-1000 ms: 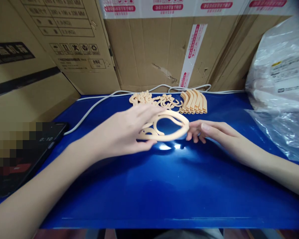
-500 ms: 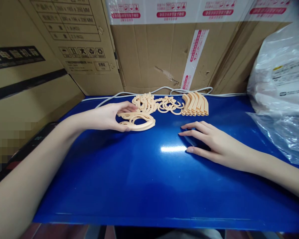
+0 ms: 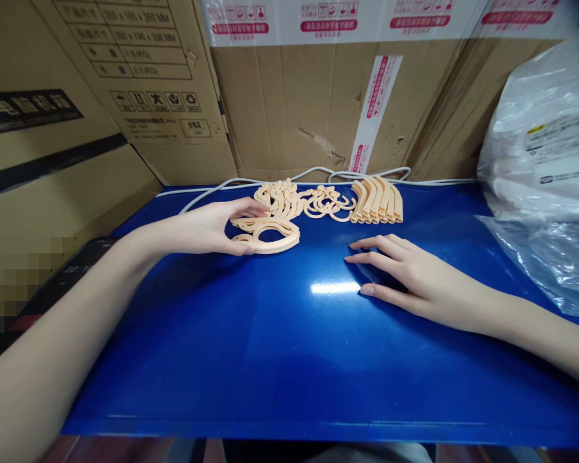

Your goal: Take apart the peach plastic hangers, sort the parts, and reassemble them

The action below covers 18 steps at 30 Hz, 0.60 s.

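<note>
My left hand (image 3: pixel 212 226) grips the left end of a stack of beige curved plastic pieces (image 3: pixel 282 244), thumb in front and fingers over the back. The stack lies on the blue tabletop (image 3: pixel 270 347), and an oval gap shows in its middle. Behind it is a pile of wavy beige pieces (image 3: pixel 282 198). Thin beige hooks (image 3: pixel 328 204) lie loosely heaped to the right of that pile. Farther right, several beige curved arms (image 3: pixel 377 202) sit side by side in a row. My right hand (image 3: pixel 395 270) rests with fingers spread in front of this row, holding nothing.
Cardboard boxes (image 3: pixel 294 109) wall off the back and left sides. A white cable (image 3: pixel 318 170) runs along the rear edge. Clear plastic packaging (image 3: pixel 535 148) bulges over the right side. A dark device with a screen (image 3: pixel 84 263) lies partly behind my left forearm.
Both hands keep almost the same pose. The view has shifted very slightly, and more of the dark device beside my left forearm shows now.
</note>
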Motion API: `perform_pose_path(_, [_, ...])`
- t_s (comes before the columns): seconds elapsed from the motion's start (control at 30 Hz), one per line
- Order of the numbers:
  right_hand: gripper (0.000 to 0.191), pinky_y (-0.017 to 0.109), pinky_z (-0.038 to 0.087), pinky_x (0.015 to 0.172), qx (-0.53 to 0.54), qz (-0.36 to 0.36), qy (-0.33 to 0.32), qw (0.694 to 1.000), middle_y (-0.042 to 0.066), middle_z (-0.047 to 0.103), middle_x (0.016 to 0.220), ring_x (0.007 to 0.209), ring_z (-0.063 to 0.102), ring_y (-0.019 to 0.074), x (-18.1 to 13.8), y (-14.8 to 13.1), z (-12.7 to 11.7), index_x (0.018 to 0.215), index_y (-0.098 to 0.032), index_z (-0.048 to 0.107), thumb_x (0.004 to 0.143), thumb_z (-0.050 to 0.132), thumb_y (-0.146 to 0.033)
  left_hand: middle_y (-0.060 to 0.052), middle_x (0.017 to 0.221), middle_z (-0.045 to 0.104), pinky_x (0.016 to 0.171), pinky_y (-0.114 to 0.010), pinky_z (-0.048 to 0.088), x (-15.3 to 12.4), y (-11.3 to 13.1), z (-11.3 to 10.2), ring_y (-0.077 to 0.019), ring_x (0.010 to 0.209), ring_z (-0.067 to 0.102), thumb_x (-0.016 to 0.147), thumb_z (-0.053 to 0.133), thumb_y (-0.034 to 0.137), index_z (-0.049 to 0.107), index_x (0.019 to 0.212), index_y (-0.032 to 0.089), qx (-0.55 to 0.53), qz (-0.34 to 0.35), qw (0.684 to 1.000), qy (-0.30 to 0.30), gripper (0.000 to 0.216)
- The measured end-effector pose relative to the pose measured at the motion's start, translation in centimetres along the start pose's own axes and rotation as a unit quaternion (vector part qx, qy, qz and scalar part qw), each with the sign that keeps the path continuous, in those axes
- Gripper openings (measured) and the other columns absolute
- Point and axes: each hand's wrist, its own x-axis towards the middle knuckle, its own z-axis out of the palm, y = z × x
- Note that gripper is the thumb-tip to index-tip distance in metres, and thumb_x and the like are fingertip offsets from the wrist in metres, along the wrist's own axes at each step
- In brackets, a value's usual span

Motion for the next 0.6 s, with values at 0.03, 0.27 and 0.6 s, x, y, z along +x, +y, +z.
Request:
perform_pose_path(0.03, [0.042,0.048,0.048,0.099,-0.002,0.0,-0.002,1.0,0.013,0.057,0.135,0.122,0.055,0.028,0.0,0.0,0.0,0.131,-0.021,0.059,0.097,0.049,-0.044,-0.009,0.147,0.051,0.11,-0.037,0.041,0.0,-0.1,0.0,-0.027,0.131,0.053,0.077,0.068,0.041,0.047,0.14,0.022,0.002,0.003,1.0,0.001,0.069])
perform_pose_path(0.27, [0.043,0.048,0.046,0.099,-0.015,-0.001,-0.012,1.0,0.014,0.055,0.137,0.123,0.053,0.0279,0.0,0.1,0.1,0.133,-0.02,0.057,0.099,0.047,-0.045,-0.008,0.149,0.05,0.109,-0.038,0.042,0.0,-0.2,0.1,-0.0282,0.133,0.051,0.079,0.068,0.043,0.045,0.143,0.024,0.006,0.007,1.0,-0.003,0.071])
perform_pose_path(0.6, [0.043,0.048,0.046,0.099,-0.027,-0.007,-0.016,0.999,0.014,0.053,0.138,0.122,0.052,0.0275,-0.1,0.1,0.1,0.134,-0.019,0.055,0.1,0.045,-0.044,-0.011,0.133,0.062,0.108,-0.044,0.041,-0.3,-2.1,-1.8,-0.0305,0.122,0.058,0.086,0.052,0.054,0.059,0.127,0.019,0.054,-0.031,0.994,0.088,0.055])
